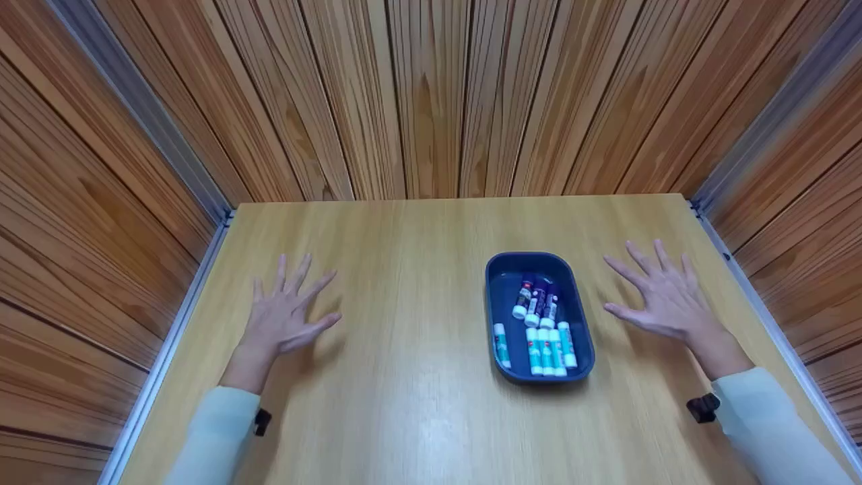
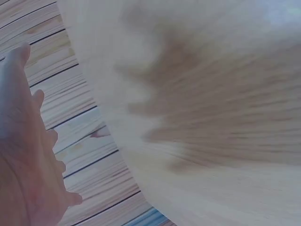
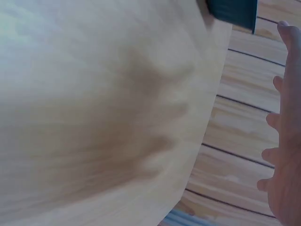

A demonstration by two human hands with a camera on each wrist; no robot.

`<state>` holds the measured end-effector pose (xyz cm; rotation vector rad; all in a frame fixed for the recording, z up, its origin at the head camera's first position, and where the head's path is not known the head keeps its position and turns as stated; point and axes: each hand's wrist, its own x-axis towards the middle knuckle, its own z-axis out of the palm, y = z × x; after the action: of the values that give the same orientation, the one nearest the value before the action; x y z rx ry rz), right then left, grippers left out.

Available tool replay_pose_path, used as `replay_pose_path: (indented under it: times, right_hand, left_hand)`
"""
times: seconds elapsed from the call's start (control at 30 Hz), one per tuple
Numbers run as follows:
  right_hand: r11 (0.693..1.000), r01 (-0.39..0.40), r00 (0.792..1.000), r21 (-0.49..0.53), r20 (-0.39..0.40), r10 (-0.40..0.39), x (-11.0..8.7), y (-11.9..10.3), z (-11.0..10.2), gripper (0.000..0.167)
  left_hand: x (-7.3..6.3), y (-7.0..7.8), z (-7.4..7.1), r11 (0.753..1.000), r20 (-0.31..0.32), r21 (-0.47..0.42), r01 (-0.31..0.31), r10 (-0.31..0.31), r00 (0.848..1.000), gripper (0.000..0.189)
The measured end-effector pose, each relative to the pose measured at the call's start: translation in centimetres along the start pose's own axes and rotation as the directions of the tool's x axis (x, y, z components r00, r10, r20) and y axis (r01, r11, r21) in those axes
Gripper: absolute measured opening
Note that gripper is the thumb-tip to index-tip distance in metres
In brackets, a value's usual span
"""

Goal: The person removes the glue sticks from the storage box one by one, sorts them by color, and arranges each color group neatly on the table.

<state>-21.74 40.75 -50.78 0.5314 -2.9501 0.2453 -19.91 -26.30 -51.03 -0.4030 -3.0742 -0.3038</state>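
A dark blue tray (image 1: 495, 289) stands on the table right of the middle. At its far end lie purple-and-white glue sticks (image 1: 537, 303); at its near end are several teal-and-white glue sticks (image 1: 545, 351), with one more teal glue stick (image 1: 502, 345) along the left wall. My right hand (image 1: 667, 296) hovers to the right of the tray, fingers spread, holding nothing. Far to the left, my left hand (image 1: 286, 316) is also held above the table with spread fingers and nothing in it. The right wrist view catches a corner of the tray (image 3: 233, 12) past the hand.
The light wood table (image 1: 404, 404) is bounded by plank walls (image 1: 431, 101) at the back and both sides. Grey metal rails (image 1: 168, 364) run along the table's sides. A small black device (image 1: 704, 407) sits at the right wrist, another (image 1: 262, 422) at the left.
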Motion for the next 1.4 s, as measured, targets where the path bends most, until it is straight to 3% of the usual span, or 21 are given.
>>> replay_pose_path:
  times: [0.17, 0.4, 0.6, 1.07, 1.4]
  right_hand:
    - [1.0, 0.01, 1.0, 0.021, 0.013, -0.01, 0.2, -1.6, 0.1, 0.088]
    - [0.999, 0.04, 0.999, 0.022, 0.027, -0.041, 0.1, -3.7, 0.5, 0.087]
    - [0.997, 0.02, 0.998, 0.08, 0.059, -0.025, -0.1, -4.8, 0.4, 0.087]
    - [0.973, -0.025, 0.995, 0.227, 0.104, 0.001, 0.1, -5.1, 2.1, 0.084]
    - [0.935, -0.103, 0.988, 0.34, 0.147, 0.055, -0.1, -4.1, 3.7, 0.08]
  left_hand:
    - [1.1, 1.1, -0.5, 1.0, 0.017, 0.0, -0.012, 0.012, 1.0, 0.084]
    - [2.5, 3.3, -0.3, 0.996, 0.041, -0.072, -0.053, 0.056, 0.998, 0.083]
    - [3.6, 5.2, -0.5, 0.992, 0.078, -0.099, -0.076, 0.084, 0.993, 0.083]
    - [6.4, 7.9, -1.6, 0.969, 0.086, -0.222, -0.106, 0.128, 0.988, 0.085]
    - [8.1, 10.1, -1.8, 0.956, 0.116, -0.255, -0.148, 0.182, 0.976, 0.092]
